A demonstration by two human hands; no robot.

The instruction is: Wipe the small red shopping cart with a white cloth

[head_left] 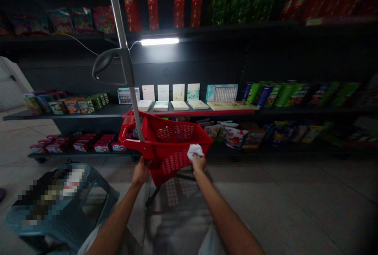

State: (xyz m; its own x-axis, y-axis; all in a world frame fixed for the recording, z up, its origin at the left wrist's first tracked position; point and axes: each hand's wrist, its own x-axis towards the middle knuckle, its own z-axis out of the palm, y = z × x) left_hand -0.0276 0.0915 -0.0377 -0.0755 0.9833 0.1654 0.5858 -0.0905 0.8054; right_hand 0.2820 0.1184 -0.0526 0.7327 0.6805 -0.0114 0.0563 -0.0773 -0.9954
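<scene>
- Basket first: one red basket (174, 133) of perforated plastic stands on the tiled floor (295, 200) in front of the shelves, tilted toward the person, with a metal pole (119, 23) rising from its near rim.
- Judged from its look, it is stiff and light, and the smooth plastic could slip. The thick rim or the grey grip (106, 66) on the pole seems the surest hold. Whether anything lies inside cannot be told.
- One white cloth (194, 150), soft and bunched, sits against the basket's right rim.
- The left hand (141, 169) is closed around the near rim, just beside the foot of the pole.
- The right hand (199, 163) has its fingers gathered on the cloth, pressing it to the basket.
- One green plastic stool (99, 196) stands near, to the left.
- Behind, on the middle shelf (115, 110), four cards (163, 92) stand upright and four booklets (180, 105) lie flat before them.
- On the top shelf stand four red bottles (152, 5), and one light tube (159, 41) glows beneath.
</scene>
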